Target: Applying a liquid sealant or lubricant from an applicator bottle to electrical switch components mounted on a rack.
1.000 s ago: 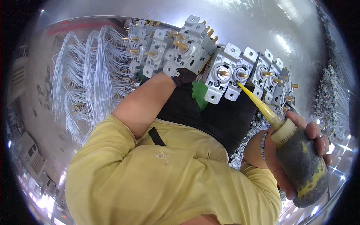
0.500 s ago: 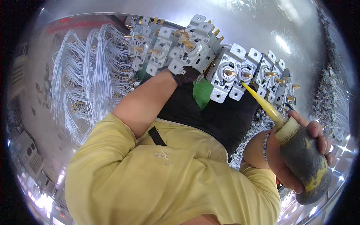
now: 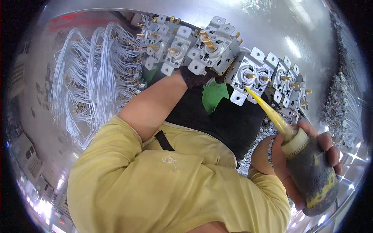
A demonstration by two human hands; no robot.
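Above table [image 3: 272, 23], your left hand [image 3: 198, 75] grips metal switch [image 3: 215, 46]: stiff, sharp-edged, hold by frame. Right hand [image 3: 307, 155] closed round grimy squeeze bottle [image 3: 311, 174]: soft, slippery, grip mid-body.

1. A shiny metal table [image 3: 272, 23] carries everything.
2. A row of grey metal switch units with brass shafts [image 3: 217, 50] lies across it, running from beyond the gloved left grip to just past the tip of the bottle that the right grip holds.
3. Bundles of white wires [image 3: 93, 77] lie well to the left of the left grip.
4. A heap of small parts [image 3: 338, 101] lies beyond the right grip, near the table's right edge.
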